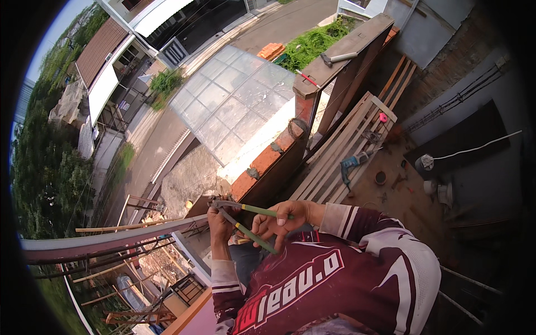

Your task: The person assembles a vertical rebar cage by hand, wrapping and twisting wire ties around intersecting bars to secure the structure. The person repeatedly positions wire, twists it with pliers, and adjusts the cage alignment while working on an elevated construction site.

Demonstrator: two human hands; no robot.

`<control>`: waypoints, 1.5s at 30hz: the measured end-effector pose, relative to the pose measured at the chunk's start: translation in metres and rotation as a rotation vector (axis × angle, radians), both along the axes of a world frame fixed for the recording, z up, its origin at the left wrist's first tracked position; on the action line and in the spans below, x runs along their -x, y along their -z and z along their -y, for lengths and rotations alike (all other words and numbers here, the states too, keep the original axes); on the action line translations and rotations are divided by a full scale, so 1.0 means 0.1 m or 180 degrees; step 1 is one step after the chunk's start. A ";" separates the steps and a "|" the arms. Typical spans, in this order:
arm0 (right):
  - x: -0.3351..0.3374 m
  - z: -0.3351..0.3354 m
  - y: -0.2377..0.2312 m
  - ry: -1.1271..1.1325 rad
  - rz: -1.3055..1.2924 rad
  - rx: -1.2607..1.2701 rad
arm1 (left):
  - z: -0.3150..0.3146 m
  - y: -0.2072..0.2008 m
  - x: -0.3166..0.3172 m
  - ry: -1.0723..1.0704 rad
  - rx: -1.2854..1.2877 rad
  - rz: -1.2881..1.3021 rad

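A pair of pincers (240, 224) with long green handles and yellow bands lies across in front of my chest, its handles spread apart. My right hand (286, 219) is closed around the handles, one by the thumb and the other by the fingers. My left hand (221, 222) is up at the metal jaws, fingers curled; whatever it grips there is too small to make out. Just beyond the jaws runs the top of a brick wall (262, 163), with grey mortar lumps on it.
A hammer (339, 57) and a red stick-like tool (309, 79) rest on a concrete ledge (312, 67). Wooden slats (335, 151) stand to the right, near a blue power drill (353, 163). Past the wall is a drop to a glazed canopy (234, 92) and street.
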State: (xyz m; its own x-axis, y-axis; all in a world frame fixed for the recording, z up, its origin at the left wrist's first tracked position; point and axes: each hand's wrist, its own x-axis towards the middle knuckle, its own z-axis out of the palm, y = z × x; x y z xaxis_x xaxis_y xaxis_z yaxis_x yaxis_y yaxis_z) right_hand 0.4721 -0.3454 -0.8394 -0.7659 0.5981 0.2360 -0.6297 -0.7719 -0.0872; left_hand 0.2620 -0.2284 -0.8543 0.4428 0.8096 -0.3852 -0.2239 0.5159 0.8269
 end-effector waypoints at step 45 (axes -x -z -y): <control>-3.74 -1.64 1.03 0.3549 0.9608 -0.0902 | 0.75 0.21 0.45 -0.1686 0.1125 -0.0938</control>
State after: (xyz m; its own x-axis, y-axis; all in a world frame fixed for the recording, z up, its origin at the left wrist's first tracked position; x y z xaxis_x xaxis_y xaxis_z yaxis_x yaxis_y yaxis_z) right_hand 0.8463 -0.1809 -0.9423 0.6402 0.7024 0.3111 0.7655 -0.5494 -0.3348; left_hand 0.2171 -0.3037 -0.8754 -0.1401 0.6917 -0.7085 -0.3116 0.6484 0.6946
